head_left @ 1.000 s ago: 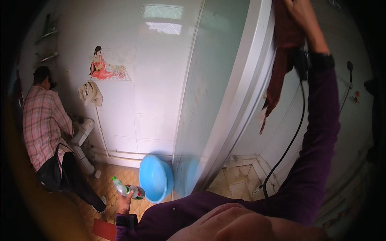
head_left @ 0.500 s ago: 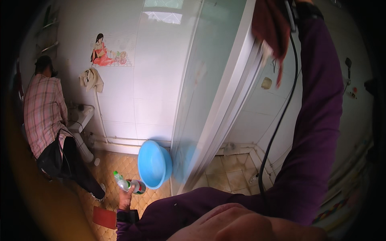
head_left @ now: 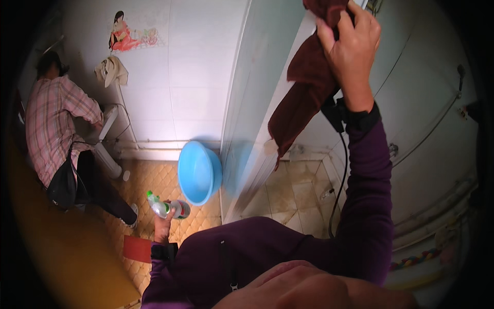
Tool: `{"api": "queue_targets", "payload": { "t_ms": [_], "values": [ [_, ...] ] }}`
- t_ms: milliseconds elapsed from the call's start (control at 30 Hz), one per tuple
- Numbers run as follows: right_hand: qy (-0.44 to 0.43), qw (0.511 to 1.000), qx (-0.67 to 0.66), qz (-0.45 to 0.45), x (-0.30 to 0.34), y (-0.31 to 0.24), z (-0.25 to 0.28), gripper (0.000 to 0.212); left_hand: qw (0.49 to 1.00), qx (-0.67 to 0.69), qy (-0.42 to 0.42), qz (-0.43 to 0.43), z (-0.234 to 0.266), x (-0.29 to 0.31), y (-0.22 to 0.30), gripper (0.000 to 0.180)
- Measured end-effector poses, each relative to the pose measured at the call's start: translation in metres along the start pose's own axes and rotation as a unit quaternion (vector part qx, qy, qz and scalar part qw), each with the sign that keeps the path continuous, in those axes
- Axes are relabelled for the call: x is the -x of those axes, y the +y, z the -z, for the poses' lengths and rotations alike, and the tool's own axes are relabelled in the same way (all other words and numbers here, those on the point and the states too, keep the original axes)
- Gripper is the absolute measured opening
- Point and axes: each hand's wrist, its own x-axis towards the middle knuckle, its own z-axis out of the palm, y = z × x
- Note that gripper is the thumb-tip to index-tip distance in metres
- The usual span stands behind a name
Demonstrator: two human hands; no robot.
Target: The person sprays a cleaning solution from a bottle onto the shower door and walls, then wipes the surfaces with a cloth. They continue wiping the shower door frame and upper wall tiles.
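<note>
High at the upper right, my right hand [head_left: 355,49] pinches a dark brown cloth [head_left: 303,98] against the metal frame [head_left: 296,54] of a glass shower partition. The cloth hangs down along the frame in a long fold. Low on the left, my left hand [head_left: 163,226] grips a clear spray bottle [head_left: 177,208] with a green nozzle, held tilted. Its fingers wrap round the bottle's neck and are partly hidden. A black strap with a cable sits at my right wrist, and another strap is on my left wrist.
A blue basin [head_left: 198,172] leans at the foot of the tiled wall beside the glass panel [head_left: 247,103]. On the left a person in a plaid shirt [head_left: 56,121] bends over a white sink [head_left: 106,123]. A beige cloth [head_left: 110,71] hangs on the wall.
My right hand has come down and left along the frame, bringing the brown cloth lower. My left hand still holds the spray bottle. The person at the sink has shifted an arm forward.
</note>
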Motion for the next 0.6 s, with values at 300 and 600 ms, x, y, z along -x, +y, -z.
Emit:
{"api": "queue_targets", "payload": {
  "t_ms": [300, 600],
  "values": [
    [-0.108, 0.968, -0.197, -0.111, 0.174, -0.107, 0.050, 0.031, 0.999, -0.021, -0.012, 0.032, 0.015, 0.038, 0.009, 0.043],
    [-0.203, 0.913, -0.311, -0.168, 0.321, -0.221, 0.101, 0.024, 0.990, -0.068, -0.013, 0.122, 0.024, 0.058, 0.032, 0.046]
  ]
}}
